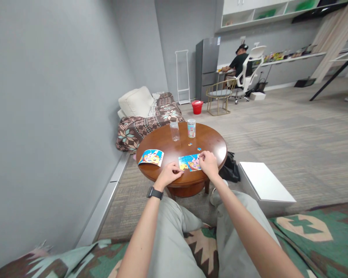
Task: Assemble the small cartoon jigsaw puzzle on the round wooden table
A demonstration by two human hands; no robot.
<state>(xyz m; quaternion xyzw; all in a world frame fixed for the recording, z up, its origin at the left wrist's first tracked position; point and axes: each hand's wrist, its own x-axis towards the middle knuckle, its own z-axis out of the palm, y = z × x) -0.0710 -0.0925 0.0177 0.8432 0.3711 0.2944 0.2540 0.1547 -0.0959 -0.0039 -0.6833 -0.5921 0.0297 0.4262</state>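
A nearly whole jigsaw puzzle (188, 160), blue with yellow and pink cartoon figures, lies flat near the front edge of a round wooden table (162, 141). At its lower left corner is my left hand (170, 174), fingers curled and thumb close to the index finger; whatever is between them is too small to make out. My right hand (208, 163) rests on the puzzle's right edge with its fingertips pinched together, hiding that part. Beyond lie a loose blue puzzle piece (199, 149) and small orange-and-blue pieces (190, 144). A picture sheet (151, 157) with matching art curls up at left.
A clear jar (174, 131) and a printed can (191, 128) stand at the table's back. A white box (265, 181) and a black bag (231, 168) are on the floor at right. Farther off, a person (242, 61) sits at a counter near a red bucket (197, 107).
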